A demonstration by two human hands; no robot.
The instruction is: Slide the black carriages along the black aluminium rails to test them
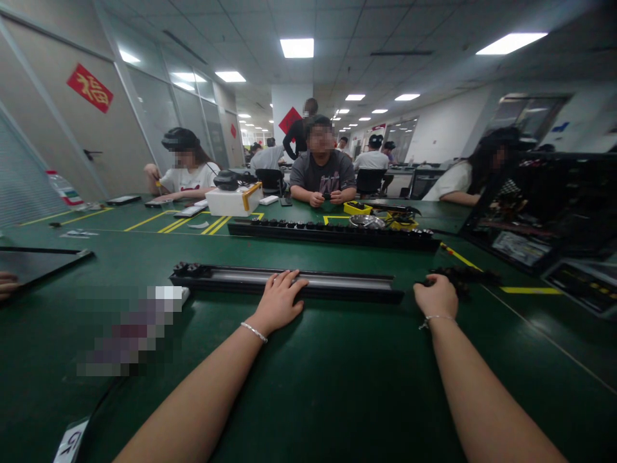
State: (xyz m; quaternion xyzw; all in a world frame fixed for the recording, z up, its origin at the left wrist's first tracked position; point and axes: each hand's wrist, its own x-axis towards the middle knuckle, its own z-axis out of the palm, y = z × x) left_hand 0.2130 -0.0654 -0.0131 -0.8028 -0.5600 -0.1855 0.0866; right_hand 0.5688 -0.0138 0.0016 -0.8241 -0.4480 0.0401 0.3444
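Observation:
A long black channel-shaped rail [347, 283] with a pale inner strip lies across the green table in front of me. My left hand [283, 297] rests on its middle, fingers spread over the rail. At the rail's left end sit a few small black knob-like parts [187, 269]. My right hand [438, 297] is beyond the right end, apart from the rail, with its fingers curled around a small black part [425, 281] that is mostly hidden. Just beside that hand is a heap of small black parts [465, 278].
A second black rail [332, 233], lined with black parts, lies farther back. Behind it are a metal bowl [367, 221] and a yellow tray [357, 208]. A blurred phone-like object [137, 331] lies left. A black frame [544, 212] stands right. Several people sit around.

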